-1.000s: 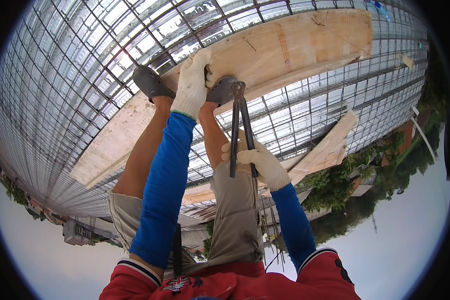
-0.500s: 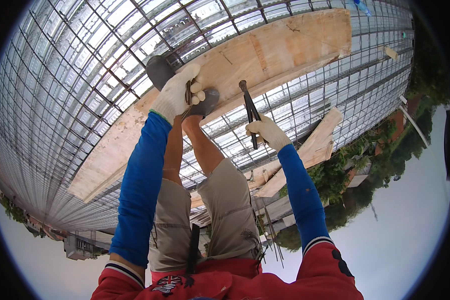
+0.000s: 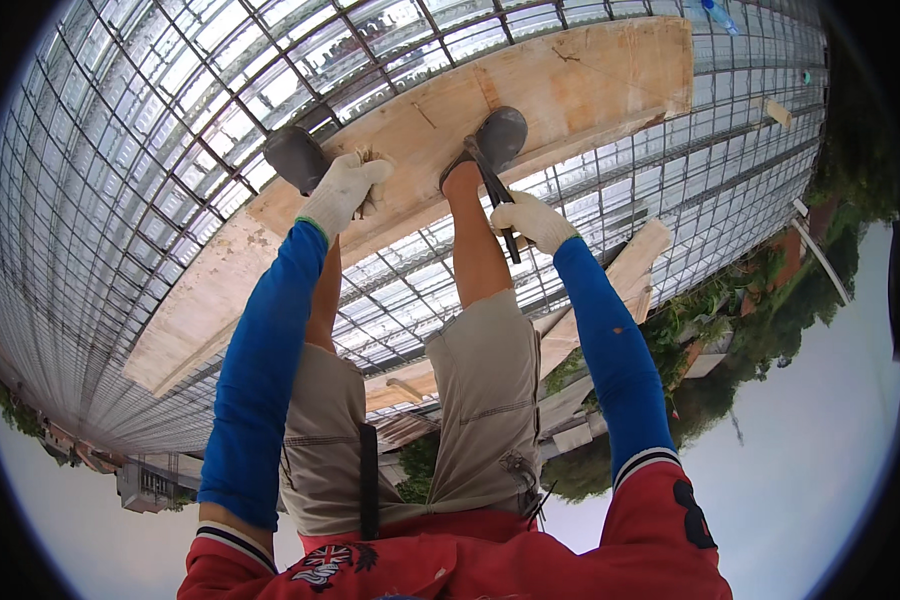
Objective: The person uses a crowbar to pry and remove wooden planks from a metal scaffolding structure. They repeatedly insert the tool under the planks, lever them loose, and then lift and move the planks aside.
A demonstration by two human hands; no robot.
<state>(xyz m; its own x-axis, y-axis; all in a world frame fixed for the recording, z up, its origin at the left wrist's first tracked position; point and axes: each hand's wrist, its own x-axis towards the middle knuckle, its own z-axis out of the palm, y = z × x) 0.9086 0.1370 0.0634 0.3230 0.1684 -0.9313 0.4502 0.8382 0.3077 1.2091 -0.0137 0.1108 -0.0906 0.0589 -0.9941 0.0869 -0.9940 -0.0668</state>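
Note:
A pair of dark pincers is gripped in my gloved right hand. Its fingers close round the handles, and the jaws point up and away in front of my right shoe. In a white knit glove too, my left hand is closed round a small bunch of thin, brownish wires, mostly hidden by the fingers. It is near my left shoe. Beneath both hands runs a long wooden plank, and my right foot stands on it.
Around the plank spreads a rebar grid over shiny ribbed metal decking. Another board lies to the right, near greenery beyond the edge. A blue bottle lies at the far right, and a small wood block sits on the grid.
My right foot has stepped forward and right along the plank, so my feet are farther apart. My left hand has shifted slightly left, and my right hand with the pincers slightly farther away.

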